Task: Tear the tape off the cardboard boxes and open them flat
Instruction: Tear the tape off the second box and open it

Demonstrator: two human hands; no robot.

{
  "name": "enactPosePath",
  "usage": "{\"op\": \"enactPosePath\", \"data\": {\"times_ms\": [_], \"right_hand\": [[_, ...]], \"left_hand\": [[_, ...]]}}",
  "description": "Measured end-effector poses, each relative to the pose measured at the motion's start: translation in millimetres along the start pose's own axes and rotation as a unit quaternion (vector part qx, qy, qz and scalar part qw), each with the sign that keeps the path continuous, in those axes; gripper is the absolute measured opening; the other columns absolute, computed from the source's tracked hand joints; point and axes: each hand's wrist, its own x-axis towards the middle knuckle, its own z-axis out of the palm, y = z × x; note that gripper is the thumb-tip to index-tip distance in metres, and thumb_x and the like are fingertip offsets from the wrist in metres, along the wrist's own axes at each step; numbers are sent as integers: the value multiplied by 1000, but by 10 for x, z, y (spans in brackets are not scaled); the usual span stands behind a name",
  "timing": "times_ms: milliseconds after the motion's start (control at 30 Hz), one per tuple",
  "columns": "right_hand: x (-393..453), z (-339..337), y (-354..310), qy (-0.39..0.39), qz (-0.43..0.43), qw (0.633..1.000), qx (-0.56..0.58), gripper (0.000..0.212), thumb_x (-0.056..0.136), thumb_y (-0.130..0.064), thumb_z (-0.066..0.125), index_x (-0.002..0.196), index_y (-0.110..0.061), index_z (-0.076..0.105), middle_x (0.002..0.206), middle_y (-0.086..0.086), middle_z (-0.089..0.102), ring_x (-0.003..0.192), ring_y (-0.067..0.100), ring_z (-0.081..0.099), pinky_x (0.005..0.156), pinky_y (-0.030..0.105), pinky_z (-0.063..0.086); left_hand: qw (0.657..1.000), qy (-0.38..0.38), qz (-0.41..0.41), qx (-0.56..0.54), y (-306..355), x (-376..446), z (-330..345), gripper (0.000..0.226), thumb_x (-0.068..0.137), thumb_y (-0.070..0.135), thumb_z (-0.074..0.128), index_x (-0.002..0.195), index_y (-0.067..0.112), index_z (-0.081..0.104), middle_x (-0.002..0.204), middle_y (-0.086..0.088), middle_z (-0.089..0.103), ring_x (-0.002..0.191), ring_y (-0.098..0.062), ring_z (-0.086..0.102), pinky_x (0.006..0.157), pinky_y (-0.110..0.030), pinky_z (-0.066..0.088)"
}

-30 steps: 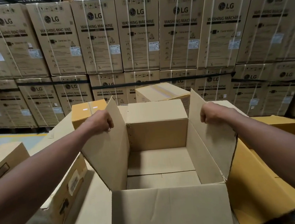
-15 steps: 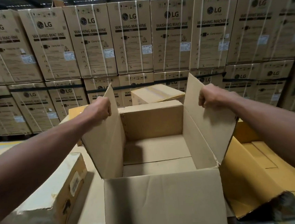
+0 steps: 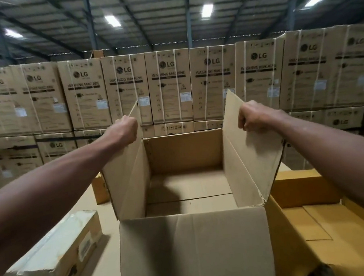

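Note:
A brown cardboard box (image 3: 192, 247) stands open in front of me, empty inside, its bottom flaps closed with a seam across the floor. My left hand (image 3: 125, 130) grips the top edge of the box's raised left flap (image 3: 127, 175). My right hand (image 3: 254, 118) grips the top edge of the raised right flap (image 3: 250, 153). The near flap hangs down toward me. No tape shows on the parts of the box that I can see.
A long pale taped package (image 3: 53, 257) lies at the lower left. A yellow open box (image 3: 310, 212) sits at the right, a small brown box (image 3: 98, 189) behind the left flap. All rest on flat cardboard (image 3: 108, 265). A wall of stacked washing-machine cartons (image 3: 172, 83) stands behind.
Both hands have lifted the box upward by its side flaps, and my view has tilted up so the ceiling now shows. The grips on the flaps are unchanged.

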Motion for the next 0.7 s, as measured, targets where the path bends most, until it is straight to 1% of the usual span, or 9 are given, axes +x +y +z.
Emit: {"op": "enactPosePath", "data": {"times_ms": [100, 200, 300, 367, 467, 533, 633, 700], "right_hand": [[-101, -210, 178, 7, -9, 1000, -9, 14, 87, 0, 77, 95, -11, 77, 101, 6, 65, 80, 17, 67, 74, 37, 65], [-225, -372, 385, 11, -16, 1000, -9, 15, 86, 2, 77, 93, -12, 76, 102, 6, 65, 81, 19, 69, 74, 39, 65], [-407, -507, 557, 20, -12, 1000, -19, 14, 87, 0, 77, 94, -12, 75, 103, 6, 61, 85, 19, 65, 78, 37, 63], [-512, -585, 698, 25, -3, 999, -23, 13, 87, -2, 77, 95, -12, 75, 105, 7, 61, 85, 20, 65, 74, 34, 62], [-651, -710, 913, 32, 11, 999, -27, 13, 87, -2, 77, 97, -10, 76, 106, 9, 64, 85, 20, 66, 67, 28, 56], [-752, -784, 1039, 36, 22, 999, -30, 13, 88, -1, 76, 98, -10, 76, 107, 9, 63, 85, 19, 65, 66, 27, 55], [-888, -865, 1232, 47, 38, 997, -43, 12, 89, -1, 74, 96, -11, 75, 108, 9, 62, 85, 18, 64, 66, 26, 53], [-951, -915, 1383, 51, 41, 997, -47, 12, 88, -1, 75, 95, -10, 75, 108, 10, 63, 85, 19, 65, 66, 27, 56]], "left_hand": [[1000, 6, -7, 10, 261, -123, -187, 10, 95, -1, 66, 91, 6, 72, 92, -14, 68, 77, -24, 69, 70, -36, 61], [1000, 20, -7, 11, 527, -229, -323, 17, 95, -2, 64, 84, 11, 68, 92, -14, 66, 74, -22, 66, 67, -36, 58], [999, 25, 3, 22, 762, -320, -400, 15, 98, -1, 61, 87, 6, 69, 93, -14, 65, 76, -25, 67, 70, -40, 61], [999, 28, 18, 21, 911, -351, -441, 13, 99, 1, 59, 91, 4, 69, 94, -16, 65, 78, -27, 68, 74, -44, 63], [998, 39, 34, 18, 1133, -367, -548, 12, 99, 1, 59, 93, 3, 69, 95, -16, 64, 80, -29, 68, 76, -48, 64], [998, 44, 43, 14, 1299, -368, -626, 11, 100, 3, 60, 94, 3, 69, 94, -15, 64, 79, -28, 68, 75, -47, 64], [997, 48, 63, -1, 1571, -368, -706, 11, 102, 5, 59, 95, 4, 67, 94, -14, 64, 77, -26, 68, 72, -41, 63], [996, 48, 70, -6, 1753, -379, -726, 12, 102, 5, 57, 96, 4, 67, 94, -15, 64, 77, -26, 68, 67, -38, 60]]}}
